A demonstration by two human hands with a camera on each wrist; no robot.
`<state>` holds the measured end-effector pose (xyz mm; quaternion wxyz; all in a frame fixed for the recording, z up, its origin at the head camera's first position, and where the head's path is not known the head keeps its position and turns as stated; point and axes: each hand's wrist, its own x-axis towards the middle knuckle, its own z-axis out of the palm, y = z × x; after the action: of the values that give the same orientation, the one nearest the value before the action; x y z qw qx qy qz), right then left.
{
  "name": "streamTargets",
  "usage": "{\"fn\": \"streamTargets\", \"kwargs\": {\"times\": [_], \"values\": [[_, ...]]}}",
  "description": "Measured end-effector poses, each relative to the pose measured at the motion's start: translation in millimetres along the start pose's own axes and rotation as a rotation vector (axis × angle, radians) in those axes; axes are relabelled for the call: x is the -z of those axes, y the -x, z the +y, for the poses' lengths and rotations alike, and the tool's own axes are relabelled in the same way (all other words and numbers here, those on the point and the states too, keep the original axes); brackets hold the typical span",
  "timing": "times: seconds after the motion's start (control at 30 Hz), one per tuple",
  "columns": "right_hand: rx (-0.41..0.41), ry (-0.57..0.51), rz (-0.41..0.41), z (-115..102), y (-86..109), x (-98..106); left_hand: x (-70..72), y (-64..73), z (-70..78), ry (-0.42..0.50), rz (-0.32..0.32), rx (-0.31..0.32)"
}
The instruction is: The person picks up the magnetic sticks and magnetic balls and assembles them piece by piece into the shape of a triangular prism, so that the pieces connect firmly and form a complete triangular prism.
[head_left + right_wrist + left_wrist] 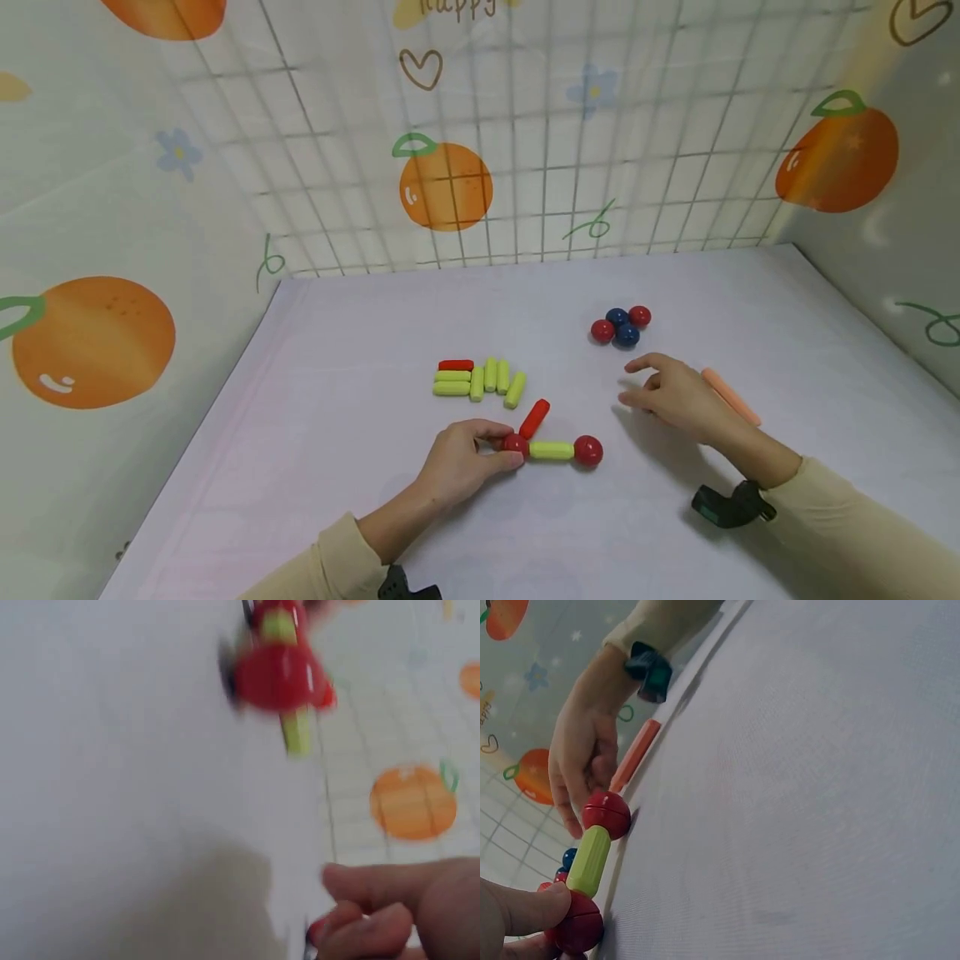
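My left hand (463, 458) pinches a red ball (515, 447) between thumb and fingers. A yellow-green rod (551, 451) joins that ball to a second red ball (588, 451) on its right. From the held ball a red rod (535, 419) slants away toward the back. My right hand (678, 398) hovers over the table to the right, holding nothing, its fingers loosely bent toward the left. In the left wrist view, the thumb presses on the near red ball (580, 924). The right wrist view is blurred; a red ball (279, 677) appears near its top.
Several yellow-green rods (477, 383) and one red rod (456, 365) lie in a group behind the left hand. Red and blue balls (627, 335) cluster at the back right. An orange stick (731, 397) lies beyond the right wrist. A printed curtain (525, 167) rises behind the table.
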<state>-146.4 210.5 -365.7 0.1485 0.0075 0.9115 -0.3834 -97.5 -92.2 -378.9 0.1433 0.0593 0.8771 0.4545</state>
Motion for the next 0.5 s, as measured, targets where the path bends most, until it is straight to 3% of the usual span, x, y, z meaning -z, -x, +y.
{"fn": "streamTargets", "kwargs": {"times": [0.23,0.5], "values": [[-0.156,-0.127,0.085,7,-41.7,13,0.3,-0.4,-1.3,0.012,0.001,0.008],[-0.217,-0.123,0.106,7,-60.1,12,1.6,-0.8,-1.0,0.016,-0.008,-0.001]]}}
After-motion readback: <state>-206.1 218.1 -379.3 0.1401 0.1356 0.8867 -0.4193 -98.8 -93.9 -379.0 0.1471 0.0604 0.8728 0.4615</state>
